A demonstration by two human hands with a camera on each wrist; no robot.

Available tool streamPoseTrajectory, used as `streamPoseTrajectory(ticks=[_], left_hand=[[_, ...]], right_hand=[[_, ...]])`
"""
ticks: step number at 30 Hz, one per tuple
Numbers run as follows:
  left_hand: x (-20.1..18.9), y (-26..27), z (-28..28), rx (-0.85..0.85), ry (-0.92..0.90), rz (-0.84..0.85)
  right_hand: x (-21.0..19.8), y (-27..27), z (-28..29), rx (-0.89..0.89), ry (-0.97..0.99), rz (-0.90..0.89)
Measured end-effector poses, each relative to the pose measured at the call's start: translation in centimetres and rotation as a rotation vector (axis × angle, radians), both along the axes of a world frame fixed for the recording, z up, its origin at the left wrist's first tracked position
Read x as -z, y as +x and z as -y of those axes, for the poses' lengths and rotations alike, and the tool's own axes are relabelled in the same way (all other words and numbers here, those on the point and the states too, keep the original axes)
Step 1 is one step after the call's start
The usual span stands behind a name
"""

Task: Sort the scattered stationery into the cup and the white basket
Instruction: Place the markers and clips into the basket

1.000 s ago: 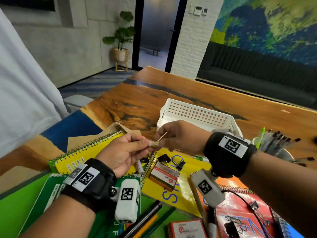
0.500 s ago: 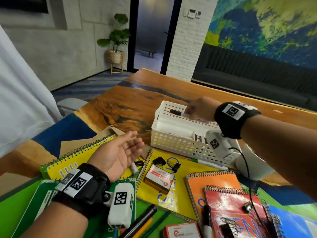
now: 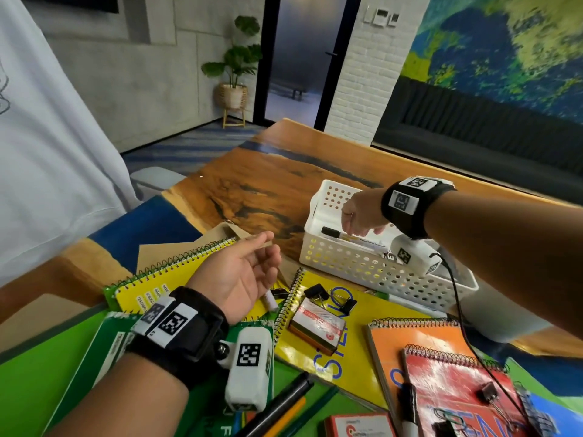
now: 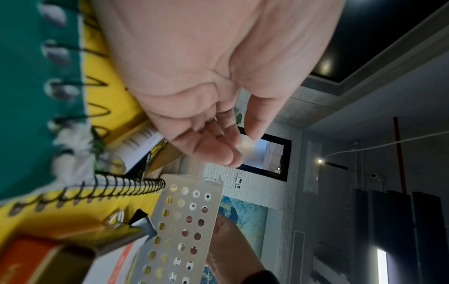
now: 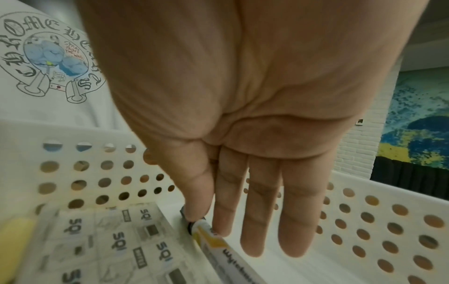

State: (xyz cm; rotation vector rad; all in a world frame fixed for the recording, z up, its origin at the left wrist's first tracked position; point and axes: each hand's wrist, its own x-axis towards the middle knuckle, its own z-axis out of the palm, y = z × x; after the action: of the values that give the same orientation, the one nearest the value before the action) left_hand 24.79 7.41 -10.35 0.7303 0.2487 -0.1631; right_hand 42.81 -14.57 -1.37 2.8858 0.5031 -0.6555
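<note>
The white perforated basket stands on the wooden table. My right hand reaches down inside it with straight fingers. Its thumb tip touches the black end of a white marker lying in the basket beside a printed plastic packet. My left hand hovers palm up over the yellow spiral notebook, fingers relaxed and empty. The white cup is mostly hidden under my right forearm.
Scattered in front lie a yellow steno pad, a staples box, black binder clips, orange and red notebooks, and pens. A person in a white shirt stands at the left.
My right hand took a small item from my left hand, carried it to the basket and lowered into it. My left hand opened palm up and stayed in place.
</note>
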Motion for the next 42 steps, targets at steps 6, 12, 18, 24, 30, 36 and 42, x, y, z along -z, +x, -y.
streamPoseTrajectory(ticks=[6,12,18,24,30,36,42], left_hand=[[-0.2,0.3,-2.6,-0.115,-0.269,0.084],[1.1,0.9,-2.8,-0.247,-0.205,-0.073],[1.5,1.2,-2.7,-0.222,-0.178,-0.052],[1.6,1.4,-2.5,-0.247,-0.155,-0.044],[1.3,1.4,-2.6,-0.282,-0.217,-0.093],[1.4,1.3,-2.6,-0.267,-0.211,-0.097],[1.4,1.2,-2.5,-0.262,-0.188,-0.088]], right_hand=[[-0.2,-1.4,0.1,-0.046,-0.042,-0.06],[-3.4,-7.3,-3.2,-0.223,0.2,0.311],[-1.5,-14.4,-9.7,-0.333,0.203,-0.167],[1.7,-16.2,-12.6,-0.545,-0.231,0.149],[-1.3,-13.7,-10.2,-0.311,-0.02,0.183],[-6.4,-7.6,-1.8,-0.118,-0.087,0.379],[-3.4,-1.8,2.4,0.053,-0.359,0.187]])
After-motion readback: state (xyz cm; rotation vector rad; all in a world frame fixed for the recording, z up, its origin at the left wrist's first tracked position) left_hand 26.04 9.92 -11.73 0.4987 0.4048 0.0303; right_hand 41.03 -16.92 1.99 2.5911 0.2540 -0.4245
